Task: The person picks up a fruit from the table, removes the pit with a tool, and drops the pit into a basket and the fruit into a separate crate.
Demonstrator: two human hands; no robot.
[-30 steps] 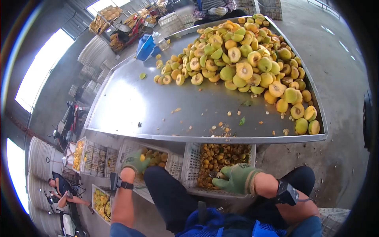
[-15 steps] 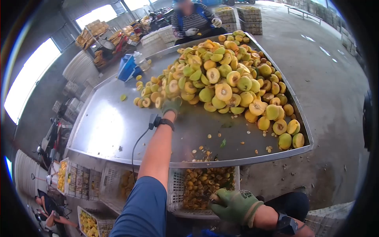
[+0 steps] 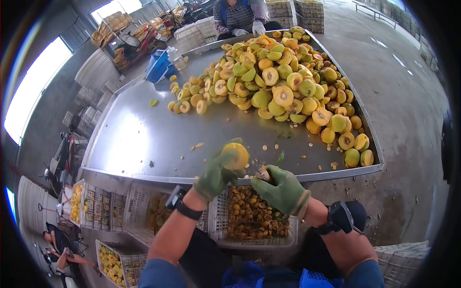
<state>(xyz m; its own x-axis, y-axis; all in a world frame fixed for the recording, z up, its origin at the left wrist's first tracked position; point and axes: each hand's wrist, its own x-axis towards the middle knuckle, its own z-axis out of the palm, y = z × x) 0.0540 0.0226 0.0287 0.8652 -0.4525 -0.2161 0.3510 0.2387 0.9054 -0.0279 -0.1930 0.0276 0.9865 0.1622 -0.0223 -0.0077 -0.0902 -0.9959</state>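
My gloved left hand (image 3: 211,178) is closed around a halved yellow peach (image 3: 239,157), held over the near edge of the metal table. Close by on the right, my gloved right hand (image 3: 282,190) grips a small tool (image 3: 262,174) with a metal-looking end; most of it is hidden in the fingers. The peach and the tool are a short gap apart. Beyond my hands lies a large heap of halved peaches (image 3: 283,96), several with brown hollows or stones in the flesh. A crate of brown pits and scraps (image 3: 291,229) stands below my hands.
The metal table (image 3: 126,144) has a raised rim and scattered bits. A blue container (image 3: 159,67) and a clear bottle (image 3: 175,58) stand at its far left. A co-worker in white gloves (image 3: 240,32) sits opposite. Crates of yellow fruit (image 3: 111,266) stand at lower left.
My left hand has come back from the heap to the near edge with a peach half. My right hand has risen from over the crate to beside it. The co-worker's hands have shifted.
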